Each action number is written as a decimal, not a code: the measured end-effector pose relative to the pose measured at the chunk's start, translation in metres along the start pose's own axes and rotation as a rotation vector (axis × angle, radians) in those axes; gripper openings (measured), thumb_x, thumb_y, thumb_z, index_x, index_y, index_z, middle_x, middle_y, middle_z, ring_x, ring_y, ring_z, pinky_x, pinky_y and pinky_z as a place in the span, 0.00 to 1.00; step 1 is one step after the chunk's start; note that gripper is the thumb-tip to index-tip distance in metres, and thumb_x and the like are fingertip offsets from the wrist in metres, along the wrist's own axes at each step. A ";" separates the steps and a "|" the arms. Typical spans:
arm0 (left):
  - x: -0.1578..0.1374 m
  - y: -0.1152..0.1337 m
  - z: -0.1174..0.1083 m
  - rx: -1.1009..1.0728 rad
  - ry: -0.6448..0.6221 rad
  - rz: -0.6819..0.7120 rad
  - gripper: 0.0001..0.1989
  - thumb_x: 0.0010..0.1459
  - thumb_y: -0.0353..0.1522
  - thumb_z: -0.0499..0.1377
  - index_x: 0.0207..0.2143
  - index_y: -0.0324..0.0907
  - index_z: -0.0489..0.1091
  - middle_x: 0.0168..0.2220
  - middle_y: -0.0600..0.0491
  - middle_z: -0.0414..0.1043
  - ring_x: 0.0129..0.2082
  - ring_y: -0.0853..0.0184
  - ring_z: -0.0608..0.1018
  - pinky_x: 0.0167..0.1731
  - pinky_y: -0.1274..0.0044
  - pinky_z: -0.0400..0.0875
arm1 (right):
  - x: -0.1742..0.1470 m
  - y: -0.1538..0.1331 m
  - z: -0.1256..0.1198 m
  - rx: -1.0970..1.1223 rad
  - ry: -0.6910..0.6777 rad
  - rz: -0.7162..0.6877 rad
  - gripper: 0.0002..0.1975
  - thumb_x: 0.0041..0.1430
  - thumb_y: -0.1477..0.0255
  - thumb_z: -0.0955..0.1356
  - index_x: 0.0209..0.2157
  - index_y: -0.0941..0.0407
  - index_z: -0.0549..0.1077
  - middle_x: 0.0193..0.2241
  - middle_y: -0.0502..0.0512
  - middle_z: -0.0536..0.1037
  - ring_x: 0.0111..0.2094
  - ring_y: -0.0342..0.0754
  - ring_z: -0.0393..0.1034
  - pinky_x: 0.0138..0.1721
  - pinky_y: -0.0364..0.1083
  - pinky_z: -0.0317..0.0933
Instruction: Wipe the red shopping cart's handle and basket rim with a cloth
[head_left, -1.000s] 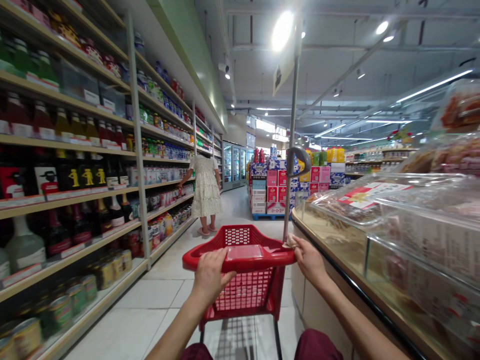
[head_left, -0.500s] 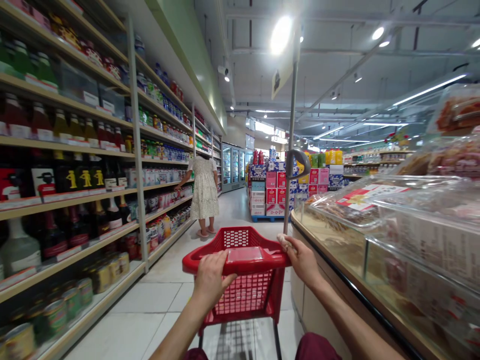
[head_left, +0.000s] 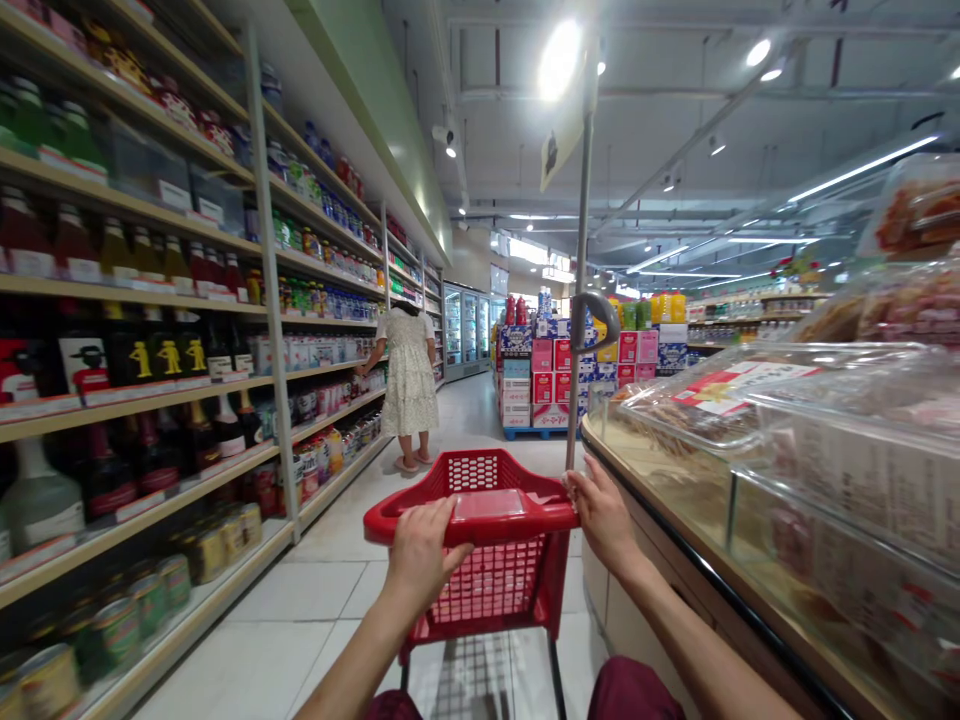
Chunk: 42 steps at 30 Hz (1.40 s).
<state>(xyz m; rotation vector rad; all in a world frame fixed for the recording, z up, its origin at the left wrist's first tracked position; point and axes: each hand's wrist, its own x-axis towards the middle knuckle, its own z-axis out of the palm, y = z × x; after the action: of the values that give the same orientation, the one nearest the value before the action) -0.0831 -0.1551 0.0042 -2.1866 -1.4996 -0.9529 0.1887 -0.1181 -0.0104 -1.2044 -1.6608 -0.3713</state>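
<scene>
A red shopping cart stands right in front of me, its basket made of perforated plastic. My left hand is closed over the left part of its handle, thumb along the near side. At the handle's right end is my right hand, fingers bent around the corner and index finger raised. A small whitish crumpled thing shows at those fingertips; its kind cannot be made out. Just beyond rises a grey pole with a dark hooked grip.
Shelves of bottles and cans line the left side. Close on the right runs a display counter with clear packaged food. Ahead, a person in a pale dress stands at the shelves, near stacked boxes on a blue pallet.
My right hand's fingers have lifted and loosened slightly at the handle's corner, and less of the whitish thing shows. My left hand keeps its place; the view has barely shifted.
</scene>
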 end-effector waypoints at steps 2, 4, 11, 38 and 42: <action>0.000 0.000 0.000 0.000 0.005 -0.003 0.25 0.45 0.37 0.59 0.47 0.39 0.63 0.44 0.45 0.70 0.44 0.57 0.70 0.46 0.63 0.60 | 0.000 0.005 -0.006 0.031 -0.109 -0.009 0.16 0.55 0.68 0.59 0.42 0.57 0.70 0.50 0.62 0.66 0.51 0.52 0.60 0.50 0.52 0.56; 0.000 0.000 0.000 -0.003 0.015 -0.002 0.24 0.46 0.37 0.59 0.47 0.39 0.63 0.44 0.45 0.70 0.43 0.57 0.70 0.45 0.63 0.60 | 0.002 0.008 -0.014 0.054 -0.215 -0.014 0.19 0.51 0.64 0.64 0.44 0.57 0.69 0.49 0.62 0.67 0.52 0.53 0.59 0.51 0.52 0.55; 0.001 0.000 0.001 -0.012 0.021 0.005 0.24 0.46 0.36 0.59 0.47 0.39 0.63 0.44 0.45 0.70 0.43 0.57 0.70 0.45 0.63 0.60 | 0.016 0.018 -0.022 0.215 -0.294 0.094 0.15 0.55 0.64 0.60 0.37 0.57 0.73 0.39 0.58 0.75 0.41 0.49 0.69 0.43 0.47 0.62; 0.002 -0.002 -0.002 0.009 -0.005 0.007 0.23 0.48 0.37 0.57 0.46 0.38 0.64 0.44 0.44 0.70 0.43 0.57 0.70 0.44 0.65 0.61 | 0.005 -0.006 -0.027 0.072 -0.451 -0.126 0.22 0.50 0.72 0.64 0.49 0.50 0.63 0.50 0.55 0.67 0.51 0.51 0.60 0.51 0.60 0.48; 0.001 0.001 -0.001 0.014 0.012 0.017 0.22 0.48 0.38 0.57 0.46 0.39 0.64 0.44 0.44 0.70 0.43 0.57 0.71 0.44 0.65 0.61 | -0.003 -0.005 -0.023 0.115 -0.314 -0.073 0.22 0.50 0.79 0.59 0.47 0.52 0.66 0.47 0.56 0.70 0.49 0.49 0.63 0.52 0.57 0.48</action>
<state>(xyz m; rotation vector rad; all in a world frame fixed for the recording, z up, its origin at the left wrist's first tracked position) -0.0824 -0.1555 0.0058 -2.1761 -1.4756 -0.9457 0.1970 -0.1380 -0.0013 -1.1614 -1.9715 -0.1323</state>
